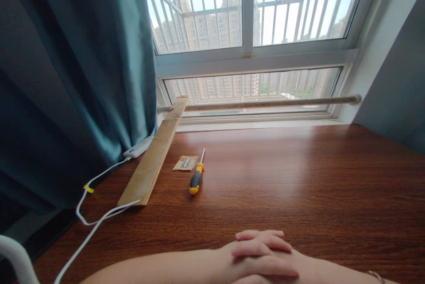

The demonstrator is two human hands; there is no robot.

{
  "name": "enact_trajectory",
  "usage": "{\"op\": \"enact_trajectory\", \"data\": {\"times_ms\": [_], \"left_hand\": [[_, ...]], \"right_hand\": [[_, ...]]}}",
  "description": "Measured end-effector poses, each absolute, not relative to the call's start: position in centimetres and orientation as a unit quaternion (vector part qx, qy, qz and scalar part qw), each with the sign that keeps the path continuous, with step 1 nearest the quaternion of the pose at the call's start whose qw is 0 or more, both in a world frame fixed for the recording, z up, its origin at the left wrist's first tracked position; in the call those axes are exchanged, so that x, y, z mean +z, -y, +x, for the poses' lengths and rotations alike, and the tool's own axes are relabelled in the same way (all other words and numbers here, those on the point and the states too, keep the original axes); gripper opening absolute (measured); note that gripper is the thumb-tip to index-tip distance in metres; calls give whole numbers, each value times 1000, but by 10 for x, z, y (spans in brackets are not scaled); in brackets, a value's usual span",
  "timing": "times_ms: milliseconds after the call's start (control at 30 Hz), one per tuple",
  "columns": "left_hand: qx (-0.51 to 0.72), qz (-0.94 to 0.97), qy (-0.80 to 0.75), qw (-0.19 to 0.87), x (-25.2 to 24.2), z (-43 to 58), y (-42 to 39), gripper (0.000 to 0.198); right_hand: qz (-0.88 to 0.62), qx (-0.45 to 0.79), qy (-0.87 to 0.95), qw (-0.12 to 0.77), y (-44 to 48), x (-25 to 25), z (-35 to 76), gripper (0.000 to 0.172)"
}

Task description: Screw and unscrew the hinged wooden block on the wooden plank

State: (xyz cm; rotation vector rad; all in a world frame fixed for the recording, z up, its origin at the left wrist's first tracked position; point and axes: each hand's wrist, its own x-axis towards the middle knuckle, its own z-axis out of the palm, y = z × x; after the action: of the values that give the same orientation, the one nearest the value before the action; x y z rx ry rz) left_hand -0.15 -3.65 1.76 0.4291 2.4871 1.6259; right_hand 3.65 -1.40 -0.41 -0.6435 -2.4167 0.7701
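My left hand (229,262) and my right hand (318,269) rest one across the other on the near edge of the brown wooden desk (299,177). Their fingers lie flat and stretched, and nothing is in them. My left forearm comes in from the lower left, and a thin bracelet shows on my right wrist. A yellow and black screwdriver (196,177) lies on the desk well beyond the hands, tip pointing away. Right beside its shaft lies a small brown packet (185,163) with metal parts.
A long wooden slat (154,153) lies diagonally from the window sill onto the desk's left part. A white charger (138,147) with a white cable (99,218) sits by the teal curtain (66,75). A rod (265,103) spans the barred window.
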Motion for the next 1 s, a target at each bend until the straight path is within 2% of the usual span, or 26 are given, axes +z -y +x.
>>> {"op": "enact_trajectory", "data": {"times_ms": [533, 700, 900, 1000], "left_hand": [[516, 101, -850, -36, 3, 22, 19, 37], [458, 126, -877, -74, 5, 20, 20, 30], [501, 148, -853, -15, 16, 9, 29, 25], [531, 159, -831, 40, 20, 3, 34, 25]], "right_hand": [[-251, 325, 875, 257, 14, 6, 34, 50], [-262, 334, 867, 259, 14, 5, 32, 44], [-283, 342, 857, 262, 11, 1, 30, 25], [-326, 360, 830, 273, 11, -3, 32, 34]]}}
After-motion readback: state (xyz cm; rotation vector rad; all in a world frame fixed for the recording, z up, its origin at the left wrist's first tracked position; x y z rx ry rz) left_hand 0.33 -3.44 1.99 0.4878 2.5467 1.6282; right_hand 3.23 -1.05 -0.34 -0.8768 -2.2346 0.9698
